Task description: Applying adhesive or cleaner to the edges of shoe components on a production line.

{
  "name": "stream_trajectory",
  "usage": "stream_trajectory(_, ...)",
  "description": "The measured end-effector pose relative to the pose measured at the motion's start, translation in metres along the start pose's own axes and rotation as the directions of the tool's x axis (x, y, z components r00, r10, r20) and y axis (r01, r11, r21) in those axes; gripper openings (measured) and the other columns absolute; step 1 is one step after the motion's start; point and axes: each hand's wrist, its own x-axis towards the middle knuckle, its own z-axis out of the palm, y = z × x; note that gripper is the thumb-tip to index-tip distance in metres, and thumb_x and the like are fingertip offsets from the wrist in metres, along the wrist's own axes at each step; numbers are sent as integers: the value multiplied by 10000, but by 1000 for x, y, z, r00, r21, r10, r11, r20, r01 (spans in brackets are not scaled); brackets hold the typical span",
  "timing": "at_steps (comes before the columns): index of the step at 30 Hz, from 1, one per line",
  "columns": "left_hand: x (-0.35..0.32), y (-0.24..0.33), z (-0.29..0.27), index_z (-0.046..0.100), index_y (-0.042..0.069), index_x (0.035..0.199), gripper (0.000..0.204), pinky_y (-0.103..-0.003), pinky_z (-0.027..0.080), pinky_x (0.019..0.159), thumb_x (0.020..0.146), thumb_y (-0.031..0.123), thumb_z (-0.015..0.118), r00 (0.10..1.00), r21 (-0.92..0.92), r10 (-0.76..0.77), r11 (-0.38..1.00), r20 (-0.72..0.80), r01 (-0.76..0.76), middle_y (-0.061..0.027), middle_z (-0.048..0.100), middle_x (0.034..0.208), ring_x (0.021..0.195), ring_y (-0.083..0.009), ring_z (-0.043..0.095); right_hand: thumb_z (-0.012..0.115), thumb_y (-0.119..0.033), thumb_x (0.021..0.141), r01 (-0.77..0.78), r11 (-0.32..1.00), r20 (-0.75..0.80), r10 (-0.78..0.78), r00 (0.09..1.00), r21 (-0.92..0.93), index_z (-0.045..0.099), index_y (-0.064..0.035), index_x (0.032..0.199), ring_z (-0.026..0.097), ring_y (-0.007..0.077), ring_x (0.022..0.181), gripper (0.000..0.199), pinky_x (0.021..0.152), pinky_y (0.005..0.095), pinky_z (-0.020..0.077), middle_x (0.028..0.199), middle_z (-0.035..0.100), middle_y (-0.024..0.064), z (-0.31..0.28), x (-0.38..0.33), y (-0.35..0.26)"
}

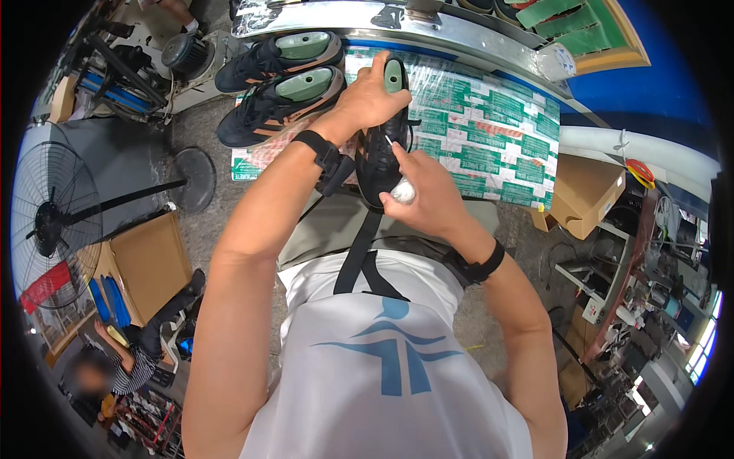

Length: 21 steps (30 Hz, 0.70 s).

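A black lace-up shoe (376,157) with a pale green piece in its opening lies toe toward me at the table's near edge. My left hand (373,98) grips it round the heel end, thumb and fingers on opposite sides of the collar. Over the laces, my right hand (434,187) is closed on a small white tool (403,191). Its thin pale tip points at the lacing; most of it is hidden in my palm, so its kind is unclear. Two dark shoes with tan stripes, one shoe (284,103) nearer and another shoe (279,61) behind, stand at the left.
The table (489,130) is covered with green-and-white printed tape under clear film. A metal rail (321,21) runs behind it. Cardboard boxes stand right (585,191) and left (145,264). A large fan (53,222) is at far left, and a person (138,363) sits at lower left.
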Motion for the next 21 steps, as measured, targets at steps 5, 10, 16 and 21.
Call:
stream_trajectory(5,1,0,5,191,114,1699,1011,-489,432,1192,889,481,674,1000,33,10,999,-6,-10,-346,513,1540,1415,-497,544,801,-356,888,-321,753,55,356,933,575,631,140,1336,670,390,881,689,821,455,531,1008,670,227,8,21,-6)
stream_trajectory(10,5,-7,4,177,112,1700,1001,-479,432,1189,900,470,662,1000,40,24,999,-11,-24,-344,512,1542,1421,-494,535,795,-314,897,-228,782,-6,285,959,580,586,141,1413,667,335,930,718,852,405,524,983,644,200,22,-14,-50)
stream_trajectory(16,3,3,-4,196,110,1696,981,-477,424,1190,908,466,659,1000,23,14,1000,0,-14,-350,508,1544,1427,-491,531,855,-293,774,-157,954,-75,181,981,256,590,110,1425,655,333,909,810,822,416,531,981,627,165,-11,-27,-17)
stream_trajectory(21,10,-5,6,205,57,1687,986,-471,416,1195,902,420,679,998,7,55,998,-15,-55,-371,547,1502,1425,-486,536,876,-338,743,30,997,-149,-40,988,-69,595,82,1425,618,316,876,849,780,445,488,958,590,134,0,-7,7)
